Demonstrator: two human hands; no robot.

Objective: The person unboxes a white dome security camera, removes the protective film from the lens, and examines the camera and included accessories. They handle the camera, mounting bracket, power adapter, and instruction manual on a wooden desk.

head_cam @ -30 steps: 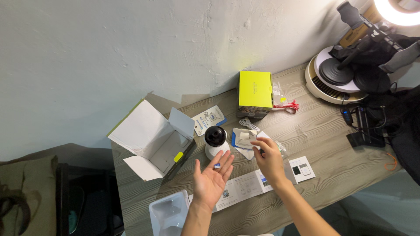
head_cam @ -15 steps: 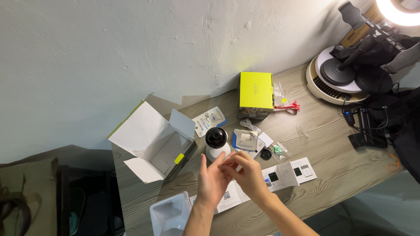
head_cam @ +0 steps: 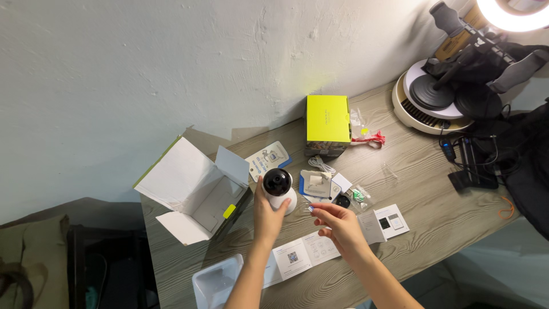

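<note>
Small white dome-shaped security camera with a black lens face (head_cam: 278,186) stands mid-tabletop, and I've got my left hand (head_cam: 266,214) wrapped round its base: light, smooth, slippery plastic, so I'd hold it low. My right hand (head_cam: 338,223) pinches a tiny card (head_cam: 310,209). A second ago the left palm lay open, carrying that chip.

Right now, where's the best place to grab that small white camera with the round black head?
Probably the white base of the camera, from its left side, where the left hand already wraps it. It stands upright, and the round black head looks harder to hold.
</note>
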